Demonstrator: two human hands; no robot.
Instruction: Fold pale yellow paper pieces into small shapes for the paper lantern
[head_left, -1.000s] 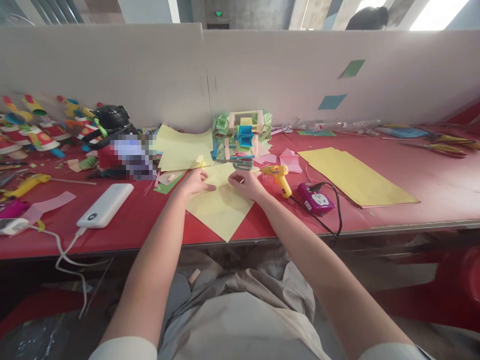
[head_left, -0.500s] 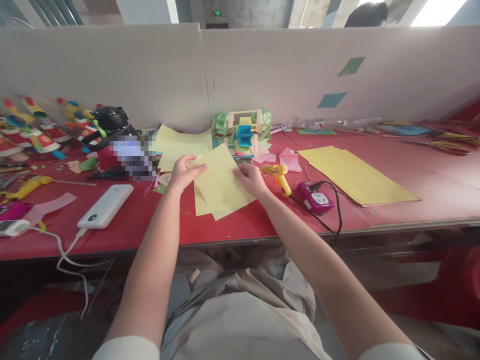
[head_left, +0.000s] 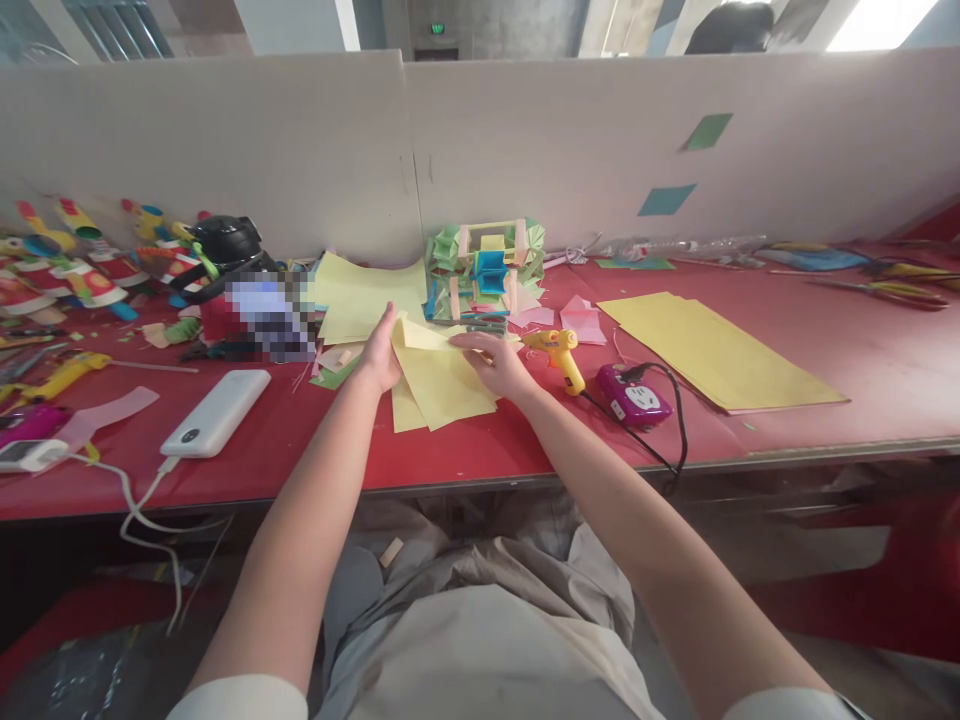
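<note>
Two pale yellow sheets of paper (head_left: 450, 395) overlap at an angle in front of me, and the upper one has its top edge bent over into a flap. My left hand (head_left: 382, 358) stands on edge at their left side, its visible fingers stretched upward and its palm against the paper; part of it is hidden by the flap. My right hand (head_left: 496, 365) grips the paper's upper right, with the fingers over the top edge. Just right of that hand lies a yellow hot glue gun (head_left: 556, 352). Behind the sheets, a pair of scissors (head_left: 486, 327) is partly covered.
A wooden-framed paper model (head_left: 491, 265) stands against the partition. More yellow sheets (head_left: 720, 350) lie at right, beside a purple power socket (head_left: 636, 397) with a black cord. At left are a white power bank (head_left: 216, 413), a black-lidded bottle (head_left: 225, 240) and several paper figures (head_left: 82, 275).
My left hand has turned from a pinch to fingers pointing up, slightly further right. The upper sheet's top edge has bent over, and my right hand's fingers have moved onto it.
</note>
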